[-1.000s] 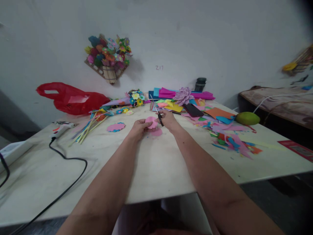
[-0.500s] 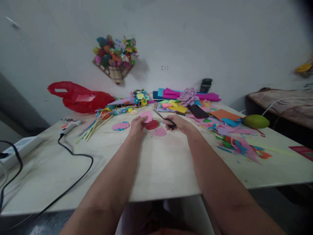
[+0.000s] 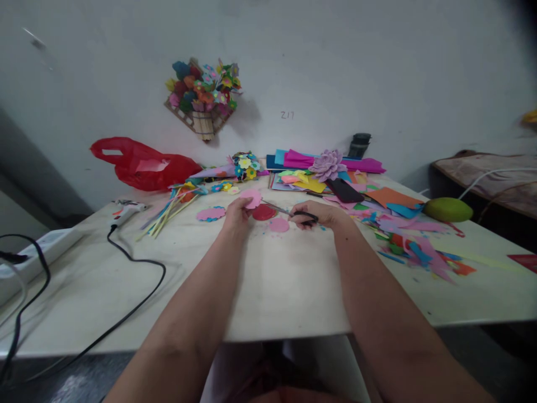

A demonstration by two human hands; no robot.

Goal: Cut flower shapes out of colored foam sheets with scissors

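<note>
Between thumb and fingers, my left hand (image 3: pixel 238 212) pinches a round pink foam or paper piece (image 3: pixel 251 198) above the table. My right hand (image 3: pixel 316 214) is closed around the black handles of a pair of scissors (image 3: pixel 280 210), whose blade tips reach the right edge of that piece. Below them on the table lies a round red piece (image 3: pixel 264 212). A second pink disc (image 3: pixel 279 225) rests closer to me, with tiny scraps around it. To the left sits a pink disc with a scalloped blue rim (image 3: pixel 211 214).
At left are a glue gun (image 3: pixel 126 215), its black cord, a white power strip (image 3: pixel 39 254) and a red plastic bag (image 3: pixel 146 165). Coloured scraps (image 3: pixel 423 254), a dark phone (image 3: pixel 344 190) and a green mango-like fruit (image 3: pixel 448 209) lie right. Paper flowers (image 3: pixel 246 165) stand behind.
The scissors have swung from pointing up and away to lying nearly level, their tips now at the pink piece's edge. The whole view has shifted slightly.
</note>
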